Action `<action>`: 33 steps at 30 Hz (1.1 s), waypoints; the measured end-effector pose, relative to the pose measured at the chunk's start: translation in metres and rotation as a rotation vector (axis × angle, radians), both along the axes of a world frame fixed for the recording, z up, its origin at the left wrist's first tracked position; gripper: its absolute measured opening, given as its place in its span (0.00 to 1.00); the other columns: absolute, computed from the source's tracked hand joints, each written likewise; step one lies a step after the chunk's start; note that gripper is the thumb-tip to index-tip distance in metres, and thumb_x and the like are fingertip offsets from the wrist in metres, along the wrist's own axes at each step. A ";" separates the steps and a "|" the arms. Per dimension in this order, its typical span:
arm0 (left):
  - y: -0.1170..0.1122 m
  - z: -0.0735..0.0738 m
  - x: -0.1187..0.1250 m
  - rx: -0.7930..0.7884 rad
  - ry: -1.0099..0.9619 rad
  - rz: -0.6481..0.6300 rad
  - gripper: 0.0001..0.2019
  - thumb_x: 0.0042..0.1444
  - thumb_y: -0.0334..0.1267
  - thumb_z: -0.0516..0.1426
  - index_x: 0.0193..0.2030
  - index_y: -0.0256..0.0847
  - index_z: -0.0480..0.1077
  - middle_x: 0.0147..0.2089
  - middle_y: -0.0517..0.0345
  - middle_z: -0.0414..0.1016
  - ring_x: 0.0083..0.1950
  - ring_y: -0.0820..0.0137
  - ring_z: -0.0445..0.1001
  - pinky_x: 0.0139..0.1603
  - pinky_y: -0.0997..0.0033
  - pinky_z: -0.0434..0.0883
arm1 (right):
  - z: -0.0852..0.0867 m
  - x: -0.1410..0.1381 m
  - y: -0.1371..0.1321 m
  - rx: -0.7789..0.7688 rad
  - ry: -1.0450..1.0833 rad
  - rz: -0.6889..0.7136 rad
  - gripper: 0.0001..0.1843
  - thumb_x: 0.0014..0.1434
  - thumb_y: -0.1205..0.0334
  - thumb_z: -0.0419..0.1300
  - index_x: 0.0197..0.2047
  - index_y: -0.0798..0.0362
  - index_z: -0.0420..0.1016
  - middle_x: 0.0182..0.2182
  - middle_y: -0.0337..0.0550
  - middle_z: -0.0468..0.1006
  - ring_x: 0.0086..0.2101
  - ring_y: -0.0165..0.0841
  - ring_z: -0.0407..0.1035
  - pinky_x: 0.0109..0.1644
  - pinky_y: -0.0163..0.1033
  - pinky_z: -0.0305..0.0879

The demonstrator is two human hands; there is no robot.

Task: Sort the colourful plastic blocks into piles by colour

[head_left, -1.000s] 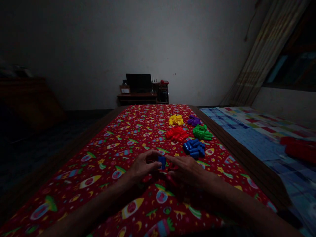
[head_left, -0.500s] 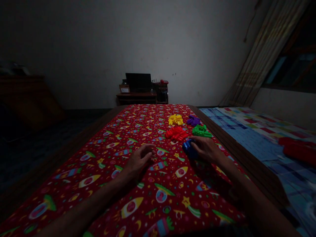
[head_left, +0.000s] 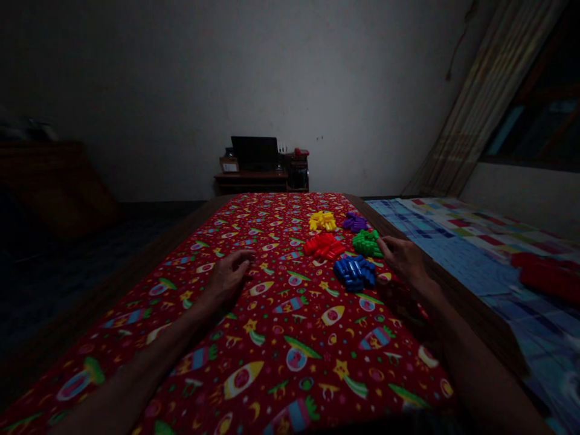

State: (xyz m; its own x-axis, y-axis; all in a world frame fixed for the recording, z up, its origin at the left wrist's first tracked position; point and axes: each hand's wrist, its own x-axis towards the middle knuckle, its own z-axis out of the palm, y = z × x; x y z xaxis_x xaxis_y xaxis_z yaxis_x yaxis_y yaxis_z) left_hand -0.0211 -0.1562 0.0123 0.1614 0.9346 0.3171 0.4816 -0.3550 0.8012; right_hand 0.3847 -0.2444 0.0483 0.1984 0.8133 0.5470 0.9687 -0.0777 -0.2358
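Piles of plastic blocks sorted by colour lie on a red rocket-print cloth (head_left: 272,338): blue (head_left: 354,272), red (head_left: 324,246), green (head_left: 367,243), yellow (head_left: 322,220) and purple (head_left: 355,222). My right hand (head_left: 403,258) rests just right of the blue pile, fingers curled, its tips touching the green blocks; nothing shows in it. My left hand (head_left: 229,278) lies on the cloth well left of the piles, fingers loosely bent and empty.
The cloth covers a wooden-edged table (head_left: 457,290). A checked mattress (head_left: 489,241) with a red object (head_left: 548,275) lies to the right. A low desk with a dark screen (head_left: 255,153) stands at the far wall. The room is dim.
My hands were together at the middle holding a blue block. The right hand carried it to the blue pile, then shifted right to the green blocks. The left hand slid left and away.
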 end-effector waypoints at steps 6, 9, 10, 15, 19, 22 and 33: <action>0.034 -0.001 -0.067 0.018 0.150 0.381 0.14 0.47 0.37 0.52 0.39 0.39 0.74 0.38 0.55 0.80 0.40 0.64 0.78 0.42 0.69 0.74 | -0.018 0.039 0.009 -0.071 0.063 -0.330 0.24 0.65 0.54 0.45 0.34 0.57 0.79 0.31 0.54 0.80 0.29 0.37 0.72 0.29 0.37 0.53; 0.037 -0.003 -0.084 -0.022 0.153 0.445 0.14 0.48 0.35 0.50 0.39 0.37 0.73 0.31 0.55 0.79 0.35 0.64 0.79 0.36 0.70 0.74 | -0.035 0.045 0.012 -0.210 0.087 -0.337 0.25 0.66 0.55 0.44 0.36 0.58 0.80 0.35 0.56 0.81 0.33 0.38 0.74 0.32 0.36 0.56; 0.037 -0.003 -0.086 -0.027 0.155 0.451 0.14 0.48 0.35 0.50 0.39 0.37 0.73 0.30 0.55 0.79 0.34 0.64 0.79 0.34 0.70 0.74 | -0.039 0.045 0.013 -0.250 0.077 -0.334 0.25 0.66 0.55 0.44 0.37 0.58 0.80 0.37 0.56 0.81 0.35 0.39 0.74 0.33 0.36 0.58; 0.035 0.001 -0.082 -0.021 0.192 0.464 0.12 0.46 0.35 0.52 0.34 0.39 0.75 0.33 0.55 0.80 0.39 0.62 0.78 0.39 0.69 0.73 | -0.051 0.043 0.015 -0.316 0.013 -0.366 0.26 0.66 0.52 0.44 0.42 0.57 0.80 0.41 0.58 0.80 0.41 0.44 0.75 0.39 0.40 0.64; 0.036 0.001 -0.082 -0.001 0.242 0.461 0.13 0.46 0.37 0.52 0.34 0.40 0.76 0.35 0.54 0.81 0.41 0.60 0.78 0.42 0.67 0.73 | -0.050 0.043 0.014 -0.328 -0.013 -0.355 0.26 0.66 0.53 0.43 0.43 0.57 0.79 0.41 0.59 0.80 0.42 0.46 0.75 0.41 0.42 0.65; 0.037 -0.002 -0.085 0.008 0.273 0.455 0.14 0.46 0.39 0.51 0.34 0.40 0.77 0.37 0.54 0.81 0.41 0.60 0.78 0.43 0.66 0.73 | -0.048 0.042 0.013 -0.337 -0.021 -0.355 0.26 0.66 0.53 0.42 0.43 0.57 0.79 0.41 0.59 0.80 0.42 0.46 0.75 0.42 0.42 0.66; 0.046 -0.014 -0.091 0.048 0.346 0.379 0.18 0.47 0.41 0.49 0.38 0.40 0.76 0.42 0.51 0.81 0.44 0.59 0.77 0.47 0.67 0.71 | -0.049 0.042 0.012 -0.345 -0.029 -0.347 0.26 0.67 0.53 0.42 0.43 0.57 0.78 0.41 0.58 0.80 0.42 0.45 0.75 0.42 0.41 0.66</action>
